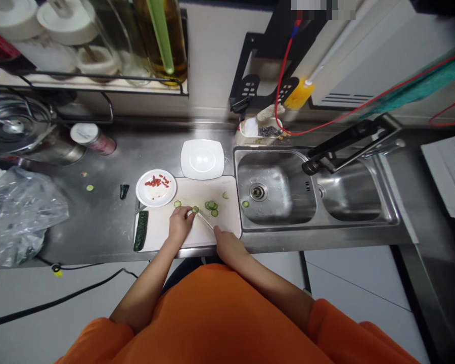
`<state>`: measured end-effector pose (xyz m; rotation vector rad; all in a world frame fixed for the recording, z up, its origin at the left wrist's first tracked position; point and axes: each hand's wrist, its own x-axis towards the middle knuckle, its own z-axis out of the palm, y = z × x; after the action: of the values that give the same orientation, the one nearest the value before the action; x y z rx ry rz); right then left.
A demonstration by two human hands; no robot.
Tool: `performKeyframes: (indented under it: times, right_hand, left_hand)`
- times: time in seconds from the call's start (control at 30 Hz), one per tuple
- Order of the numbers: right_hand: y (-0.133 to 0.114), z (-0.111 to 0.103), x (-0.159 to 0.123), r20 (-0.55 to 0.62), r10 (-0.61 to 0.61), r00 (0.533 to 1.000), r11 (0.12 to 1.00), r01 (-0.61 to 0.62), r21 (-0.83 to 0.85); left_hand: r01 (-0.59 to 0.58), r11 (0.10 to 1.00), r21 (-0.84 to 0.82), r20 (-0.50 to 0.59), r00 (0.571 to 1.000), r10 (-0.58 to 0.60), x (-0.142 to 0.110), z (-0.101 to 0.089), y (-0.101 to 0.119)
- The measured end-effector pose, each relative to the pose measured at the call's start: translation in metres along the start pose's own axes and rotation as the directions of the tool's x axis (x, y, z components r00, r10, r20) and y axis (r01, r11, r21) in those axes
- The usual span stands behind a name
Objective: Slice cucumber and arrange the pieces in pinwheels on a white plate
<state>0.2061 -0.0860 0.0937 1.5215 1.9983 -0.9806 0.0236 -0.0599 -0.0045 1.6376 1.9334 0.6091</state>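
On the pale cutting board, my left hand is closed, its fingertips at a small cucumber slice. My right hand grips the handle of a knife, whose narrow blade reaches to that slice. A loose cucumber slice lies left of it, and a small pile of cucumber slices to the right. A dark green cucumber piece lies along the board's left edge. Overlapping the board's upper left corner is a white plate bearing red pieces like goji berries.
A white square dish stands behind the board. Right of it is a double sink with a black faucet. To the left are a cucumber end, a can, a plastic bag and a lidded pot.
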Motion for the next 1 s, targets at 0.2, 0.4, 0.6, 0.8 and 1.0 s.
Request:
performKeyframes:
  times: [0.2,0.4,0.6,0.8,1.0]
  right_hand:
    - [0.0000,0.0001,0.0003,0.002,0.007,1.000,1.000,-0.007,-0.001]
    - [-0.0007,-0.0049,-0.0005,0.023,0.015,1.000,1.000,-0.015,-0.010]
    - [-0.0013,-0.0038,0.0003,0.015,0.018,1.000,1.000,-0.018,0.001]
    - [-0.0034,-0.0033,0.0025,0.000,0.000,1.000,1.000,0.000,0.030]
    - [-0.0013,-0.0041,-0.0014,0.032,0.001,0.999,0.998,-0.003,0.055]
  left_hand:
    - [0.006,1.000,-0.007,-0.001,1.000,-0.006,-0.0002,-0.0006,0.0006]
    - [-0.001,1.000,0.002,-0.001,1.000,0.001,0.0001,0.0004,-0.0005]
    - [0.001,1.000,0.010,-0.005,1.000,-0.001,0.0006,0.0000,0.0000]
    - [0.004,1.000,0.004,-0.007,1.000,-0.004,0.0003,0.0002,0.0002]
    - [0.008,1.000,-0.004,0.004,1.000,-0.008,0.0022,-0.0021,0.0024]
